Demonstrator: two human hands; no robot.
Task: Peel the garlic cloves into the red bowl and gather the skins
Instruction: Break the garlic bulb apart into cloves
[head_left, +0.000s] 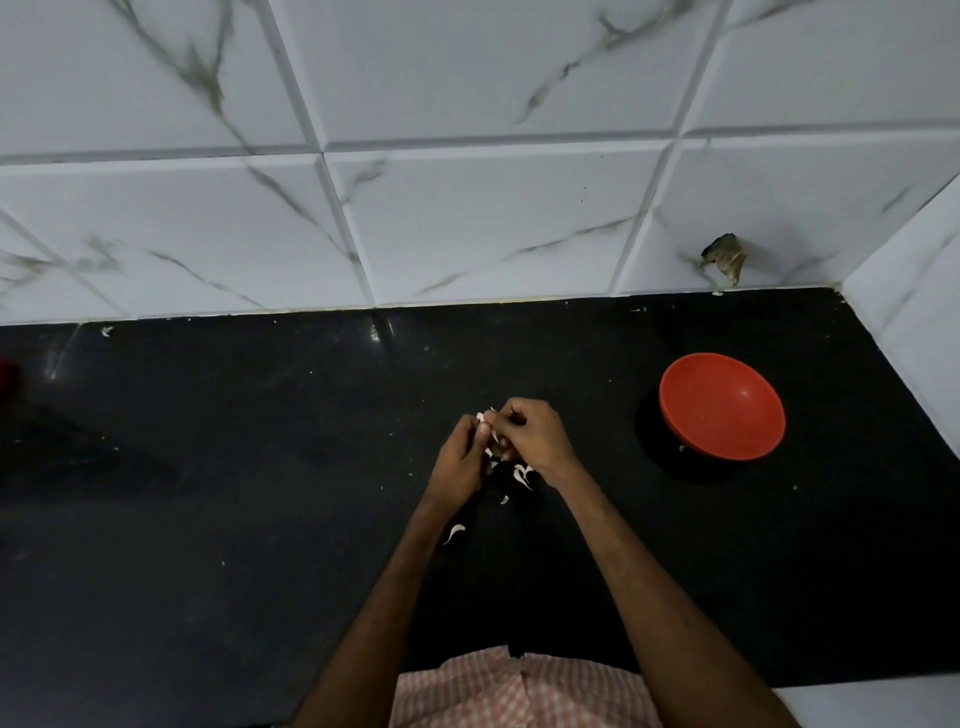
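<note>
My left hand and my right hand meet over the middle of the black counter. Between their fingertips they pinch a small white garlic clove, mostly hidden by the fingers. White garlic skins lie on the counter just under and near the hands, and one curled skin sits beside my left forearm. The red bowl stands to the right of the hands, a forearm's length away; its inside looks bare.
A white marble-tiled wall runs along the back, with a side wall closing the right corner. A broken hole in the tile sits above the bowl. A red object shows at the far left edge.
</note>
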